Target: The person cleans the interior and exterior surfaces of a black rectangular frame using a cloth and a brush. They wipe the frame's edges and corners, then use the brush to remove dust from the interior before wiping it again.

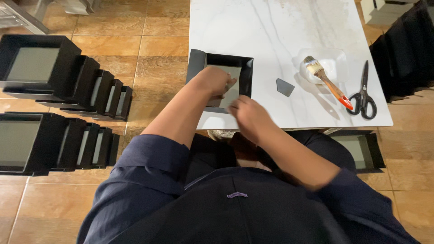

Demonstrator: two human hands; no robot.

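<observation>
Both hands at a shallow black box on the near-left edge of the white worktop

The black box [221, 79], grey-lined inside, sits at the near-left corner of the marble-patterned worktop [271, 27], with its left wall flap standing slightly outward. The left hand [214, 81] lies inside it, pressing on the grey lining; I cannot tell whether its fingers are curled or flat. The right hand [248, 115] is at the near rim, fingers bent as if pinching the edge, though motion blur hides the grip. The box looks like thin card: probably light and fairly stiff at the walls, but easily creased, so it is best held by two opposite walls near the corners. To the right lie a small grey cut piece [285, 86], a brush [326, 81] on a clear tray, and scissors [363, 92]. Finished boxes [68, 77] are stacked on the floor, left.
</observation>
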